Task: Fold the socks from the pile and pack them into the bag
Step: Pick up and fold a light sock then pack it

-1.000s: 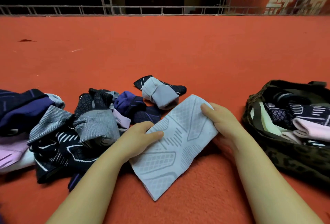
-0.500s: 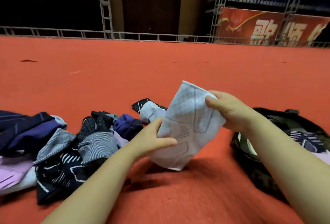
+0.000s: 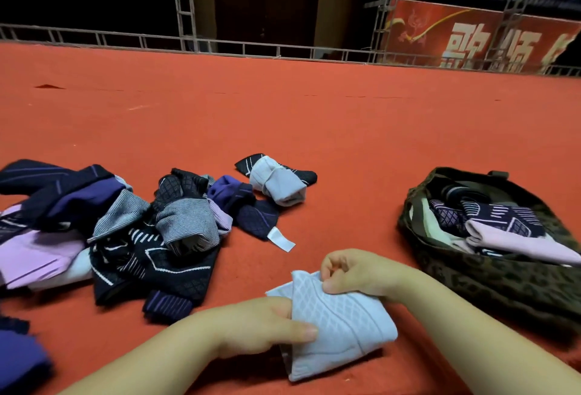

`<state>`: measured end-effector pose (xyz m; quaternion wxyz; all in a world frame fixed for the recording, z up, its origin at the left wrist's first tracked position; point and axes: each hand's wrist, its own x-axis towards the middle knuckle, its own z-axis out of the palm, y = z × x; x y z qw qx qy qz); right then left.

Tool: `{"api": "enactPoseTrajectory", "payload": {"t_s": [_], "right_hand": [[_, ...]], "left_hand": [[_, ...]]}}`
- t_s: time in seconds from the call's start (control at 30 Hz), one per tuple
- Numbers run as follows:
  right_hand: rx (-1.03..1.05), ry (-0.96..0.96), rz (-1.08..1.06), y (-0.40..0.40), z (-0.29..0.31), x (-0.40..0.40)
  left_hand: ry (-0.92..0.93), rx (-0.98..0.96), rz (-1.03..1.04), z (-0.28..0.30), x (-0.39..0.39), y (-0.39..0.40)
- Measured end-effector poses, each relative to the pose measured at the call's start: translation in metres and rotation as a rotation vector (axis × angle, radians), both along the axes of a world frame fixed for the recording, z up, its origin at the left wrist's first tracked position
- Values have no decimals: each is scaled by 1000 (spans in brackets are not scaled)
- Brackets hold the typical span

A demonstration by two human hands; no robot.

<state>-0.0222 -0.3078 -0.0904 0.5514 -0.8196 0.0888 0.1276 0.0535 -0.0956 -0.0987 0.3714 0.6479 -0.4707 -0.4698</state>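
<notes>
Both hands on folded grey sock (image 3: 339,328): left hand (image 3: 261,325) pinches near edge, right hand (image 3: 355,272) pinches far corner; bag (image 3: 490,287) lies beyond right fingers.

Two bare forearms reach in from the bottom of the frame, no sleeves showing up to the point where the picture's edge cuts them off. The left hand (image 3: 261,325) and the right hand (image 3: 358,272) are gloveless, with short, unpainted nails. Neither wrist carries a watch, band or ring.
</notes>
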Motion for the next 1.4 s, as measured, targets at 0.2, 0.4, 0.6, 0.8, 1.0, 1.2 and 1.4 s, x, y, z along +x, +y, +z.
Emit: {"api": "enactPoseTrajectory", "payload": {"t_s": [0.2, 0.4, 0.6, 0.8, 1.0, 1.2, 1.4], "right_hand": [[-270, -121, -10, 12, -5, 13], [-504, -177, 21, 21, -7, 23], [-697, -129, 175, 19, -5, 25], [-650, 29, 227, 19, 14, 27], [-456, -44, 148, 13, 22, 34], [-485, -237, 103, 1, 48, 44], [-761, -303, 93, -9, 99, 46]], "left_hand": [[403, 156, 286, 0, -13, 7], [334, 351, 364, 2, -6, 9], [284, 386, 346, 2, -4, 5], [126, 411, 286, 7, 7, -1], [-172, 221, 491, 12, 42, -19], [-421, 50, 200, 39, 68, -36], [-822, -155, 287, 85, 86, -52]]}}
